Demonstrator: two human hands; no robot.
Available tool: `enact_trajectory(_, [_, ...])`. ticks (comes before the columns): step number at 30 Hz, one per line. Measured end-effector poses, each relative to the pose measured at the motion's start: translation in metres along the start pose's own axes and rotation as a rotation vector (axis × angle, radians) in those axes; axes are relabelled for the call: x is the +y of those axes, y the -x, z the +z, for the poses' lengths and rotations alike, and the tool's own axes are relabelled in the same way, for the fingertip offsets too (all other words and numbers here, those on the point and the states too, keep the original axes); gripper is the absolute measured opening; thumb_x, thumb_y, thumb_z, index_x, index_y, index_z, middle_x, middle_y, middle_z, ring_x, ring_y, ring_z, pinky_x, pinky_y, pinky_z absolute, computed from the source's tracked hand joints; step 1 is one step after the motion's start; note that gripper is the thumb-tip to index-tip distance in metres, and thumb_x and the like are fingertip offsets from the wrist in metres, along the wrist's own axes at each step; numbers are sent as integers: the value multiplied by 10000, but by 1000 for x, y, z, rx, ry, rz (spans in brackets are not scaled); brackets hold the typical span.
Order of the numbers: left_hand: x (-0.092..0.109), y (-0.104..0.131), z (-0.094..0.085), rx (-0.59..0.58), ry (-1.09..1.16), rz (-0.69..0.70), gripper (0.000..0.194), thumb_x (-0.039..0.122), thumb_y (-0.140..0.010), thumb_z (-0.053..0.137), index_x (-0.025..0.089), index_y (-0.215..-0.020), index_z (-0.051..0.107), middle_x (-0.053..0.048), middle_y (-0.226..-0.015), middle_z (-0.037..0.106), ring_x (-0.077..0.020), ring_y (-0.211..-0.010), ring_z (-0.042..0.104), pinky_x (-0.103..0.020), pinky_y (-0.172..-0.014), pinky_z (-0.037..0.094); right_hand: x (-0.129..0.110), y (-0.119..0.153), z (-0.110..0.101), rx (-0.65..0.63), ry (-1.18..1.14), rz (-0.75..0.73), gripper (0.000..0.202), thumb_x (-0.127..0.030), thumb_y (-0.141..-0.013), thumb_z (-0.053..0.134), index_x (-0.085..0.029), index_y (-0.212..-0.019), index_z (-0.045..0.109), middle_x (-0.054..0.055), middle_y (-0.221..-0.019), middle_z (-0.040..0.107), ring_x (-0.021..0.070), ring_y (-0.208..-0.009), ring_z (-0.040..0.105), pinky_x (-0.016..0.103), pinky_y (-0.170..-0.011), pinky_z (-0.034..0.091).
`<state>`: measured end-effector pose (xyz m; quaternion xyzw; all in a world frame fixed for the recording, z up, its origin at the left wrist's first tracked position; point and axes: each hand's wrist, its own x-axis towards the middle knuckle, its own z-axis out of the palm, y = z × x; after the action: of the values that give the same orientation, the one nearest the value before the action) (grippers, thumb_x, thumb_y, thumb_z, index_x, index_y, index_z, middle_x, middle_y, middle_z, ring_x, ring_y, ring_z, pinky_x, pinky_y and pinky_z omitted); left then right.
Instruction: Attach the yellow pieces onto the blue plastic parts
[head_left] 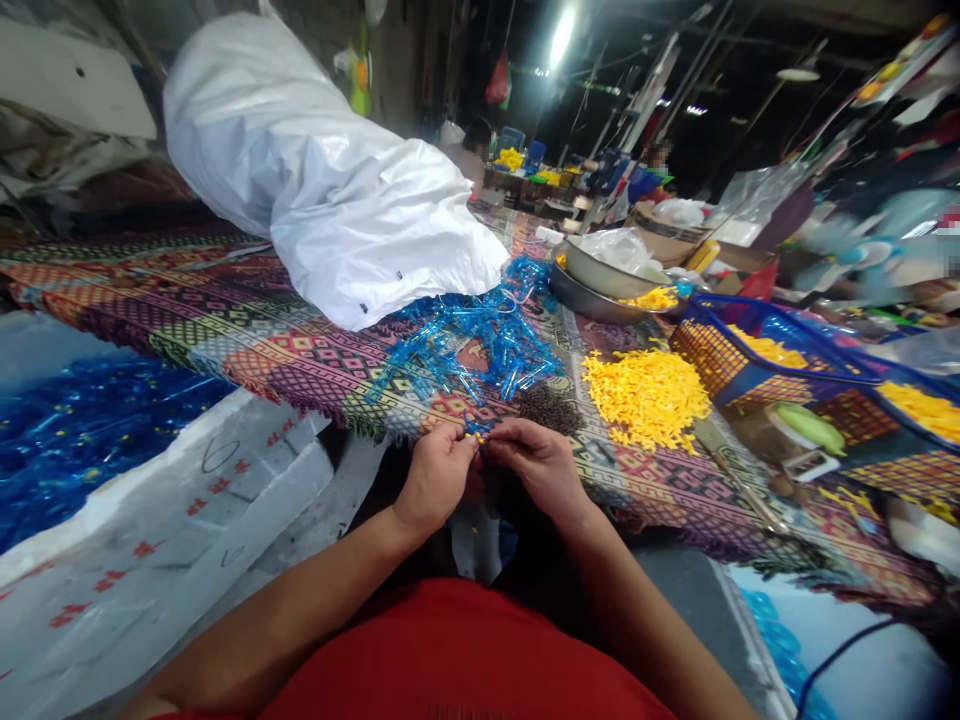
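Note:
Just off the near edge of the patterned cloth, my left hand (pixel 439 475) is closed in a pinch on a small yellow-and-blue plastic piece (pixel 474 434). Right beside it, my right hand (pixel 541 468) is also pinched, its fingertips almost meeting the left ones; what they hold is hidden. Beyond the hands lies a loose pile of clear blue plastic tubes (pixel 517 350), spilling from under a big white sack (pixel 375 220). A heap of small dark pieces (pixel 551 408) sits close to my right hand. Farther right is a mound of small yellow plastic parts (pixel 645 400).
Blue baskets (pixel 739 375) with yellow parts stand on the right, in front of stacked metal bowls (pixel 600 290). At lower left, a white foam box (pixel 247 470) holds blue tubes. A fan (pixel 855 255) is at far right. People sit in the background.

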<state>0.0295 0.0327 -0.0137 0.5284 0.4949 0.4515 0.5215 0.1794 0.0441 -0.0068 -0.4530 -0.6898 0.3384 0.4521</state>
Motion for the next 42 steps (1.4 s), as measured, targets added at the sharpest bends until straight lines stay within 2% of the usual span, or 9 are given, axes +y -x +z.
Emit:
enact_trajectory(9, [-1,1,0,36,-143,47,179,293,-817,437,171,-725,529,19,-594,574,-106,-506,532,-204,-485,403,-1,3,0,10,-88,6,12,-197,-715,646,-191,-719,637,1,-720,618,133,-675,578,239,-634,461])
enact_trajectory(14, [2,3,1,41,-263,62,173,279,-825,426,170,-744,534,9,-610,585,-110,-520,538,-212,-498,395,-2,4,-1,9,-46,-26,23,-165,-724,634,-185,-723,624,0,-710,610,127,-663,565,235,-619,450])
enact_trajectory(21, [-3,5,1,38,-404,157,150,244,-845,414,172,-816,542,-12,-654,602,-119,-550,547,-218,-518,383,-2,2,-3,20,151,-173,66,-137,-746,600,-183,-700,605,4,-696,603,126,-648,560,236,-600,440])
enact_trajectory(27, [-3,6,1,46,-490,237,142,235,-857,407,170,-825,529,-21,-662,600,-132,-571,554,-229,-540,382,-6,0,-7,-25,245,-328,99,-114,-776,567,-187,-719,604,15,-710,622,136,-689,577,256,-640,457])
enact_trajectory(33, [-1,7,-1,28,-566,278,152,232,-866,394,168,-818,522,-29,-686,592,-148,-617,557,-241,-561,380,-6,0,-9,-54,256,-345,109,-110,-781,567,-193,-725,607,12,-711,621,133,-690,576,252,-634,464])
enact_trajectory(42, [-2,9,1,-15,-592,369,193,208,-871,378,132,-932,545,-95,-866,625,-193,-798,584,-299,-726,422,-6,-2,-14,-109,255,-331,95,-141,-799,563,-195,-753,625,14,-727,620,129,-689,584,243,-631,469])
